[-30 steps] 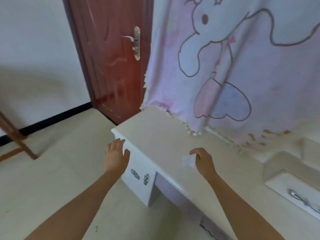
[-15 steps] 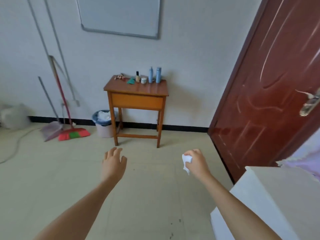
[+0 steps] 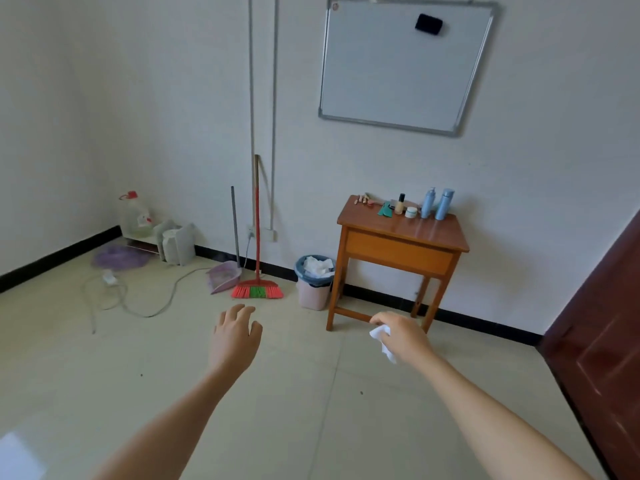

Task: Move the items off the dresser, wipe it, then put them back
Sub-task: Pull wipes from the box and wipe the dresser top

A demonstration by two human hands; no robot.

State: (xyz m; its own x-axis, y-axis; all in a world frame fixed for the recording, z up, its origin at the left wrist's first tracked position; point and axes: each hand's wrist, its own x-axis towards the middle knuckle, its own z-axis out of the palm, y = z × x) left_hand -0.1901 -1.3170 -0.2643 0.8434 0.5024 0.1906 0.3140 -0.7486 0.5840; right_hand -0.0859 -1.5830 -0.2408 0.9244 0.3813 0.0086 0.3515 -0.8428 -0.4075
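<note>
The room now shows the orange wooden table (image 3: 401, 237), not the dresser: wiping seems done. The right hand (image 3: 403, 337) curls its fingers round a crumpled white tissue (image 3: 381, 336); the left hand (image 3: 235, 336) is relaxed and empty.

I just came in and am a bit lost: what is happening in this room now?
A person faces a small wooden table bearing two blue bottles and other cosmetics. The right grip holds a crumpled white tissue; the left grip is open and empty. A waste bin stands beside the table.
</note>
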